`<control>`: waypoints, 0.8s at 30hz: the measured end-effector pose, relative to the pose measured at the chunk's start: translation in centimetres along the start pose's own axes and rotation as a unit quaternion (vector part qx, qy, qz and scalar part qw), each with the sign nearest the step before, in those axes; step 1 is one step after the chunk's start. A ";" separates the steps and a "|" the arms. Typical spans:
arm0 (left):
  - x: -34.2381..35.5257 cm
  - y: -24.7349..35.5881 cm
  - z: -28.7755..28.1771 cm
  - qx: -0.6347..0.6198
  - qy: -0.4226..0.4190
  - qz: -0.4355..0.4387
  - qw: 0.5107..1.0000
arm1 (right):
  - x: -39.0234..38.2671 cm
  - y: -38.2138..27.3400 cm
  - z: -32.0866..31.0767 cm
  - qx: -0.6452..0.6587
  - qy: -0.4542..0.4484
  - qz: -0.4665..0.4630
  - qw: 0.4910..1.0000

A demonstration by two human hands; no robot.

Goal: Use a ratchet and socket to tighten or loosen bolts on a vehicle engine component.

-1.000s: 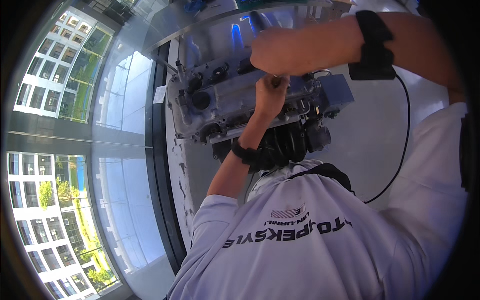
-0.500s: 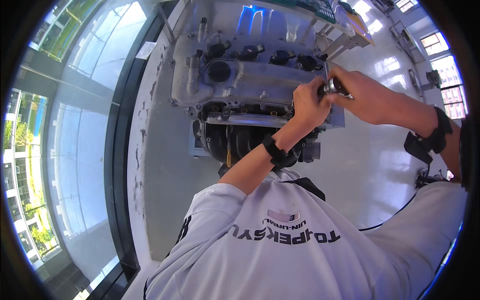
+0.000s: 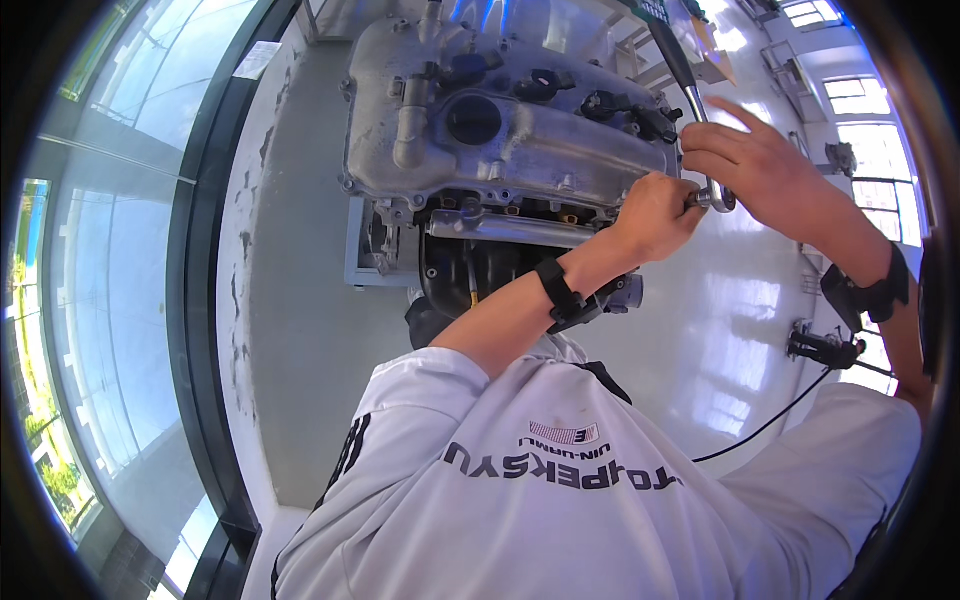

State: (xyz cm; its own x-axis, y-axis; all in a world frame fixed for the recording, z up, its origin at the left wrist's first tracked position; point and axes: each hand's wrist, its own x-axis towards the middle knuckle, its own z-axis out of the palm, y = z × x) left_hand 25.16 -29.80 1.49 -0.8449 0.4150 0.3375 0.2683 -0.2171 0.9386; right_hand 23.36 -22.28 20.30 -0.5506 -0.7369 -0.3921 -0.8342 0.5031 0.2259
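A ratchet wrench (image 3: 678, 62) with a dark handle and chrome head stands at the right end of a metal engine (image 3: 560, 140). My left hand (image 3: 655, 215) is closed round the socket end just below the ratchet head, beside the engine's edge. Across the ratchet's shaft lie the bent fingers of my right hand (image 3: 765, 175), with one finger raised away from the others. Its thumb is hidden. On the engine top are a round black oil cap (image 3: 473, 120) and several black ignition coils (image 3: 543, 85). Whatever the socket fits onto cannot be made out.
Below the engine cover sit a silver rail (image 3: 510, 229) and a black intake manifold (image 3: 450, 270). Tall windows (image 3: 130, 250) and a low white ledge (image 3: 240, 300) run along the left. A bench (image 3: 655, 75) stands beyond; a black cable (image 3: 770, 430) hangs at right.
The ratchet's long handle now shows, pointing away from me. My right hand has moved from the socket onto its shaft, one finger lifting. My left hand remains at the socket; the view has shifted.
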 end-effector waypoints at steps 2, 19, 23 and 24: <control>-0.3 -0.1 -1.0 -0.010 -0.045 0.002 0.999 | -0.1 -0.2 -0.4 -0.006 0.012 0.009 1.000; 0.1 0.0 1.0 0.028 -0.031 0.015 0.999 | -6.5 0.1 5.5 0.164 0.136 0.289 0.933; -0.2 2.1 0.9 -0.024 -0.125 -0.089 0.988 | -5.0 2.8 7.2 0.012 0.259 0.172 0.950; -0.1 2.2 0.7 -0.092 -0.012 -0.100 0.991 | -5.0 2.7 7.4 -0.066 0.266 0.145 0.951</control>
State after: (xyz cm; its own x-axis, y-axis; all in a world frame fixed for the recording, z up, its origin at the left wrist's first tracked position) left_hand 26.15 -29.73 3.56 -0.8605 0.4866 0.1509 0.0064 -0.2857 0.9583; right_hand 24.10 -13.92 16.26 -0.6656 -0.7183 0.2024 -0.6227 0.6841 0.3798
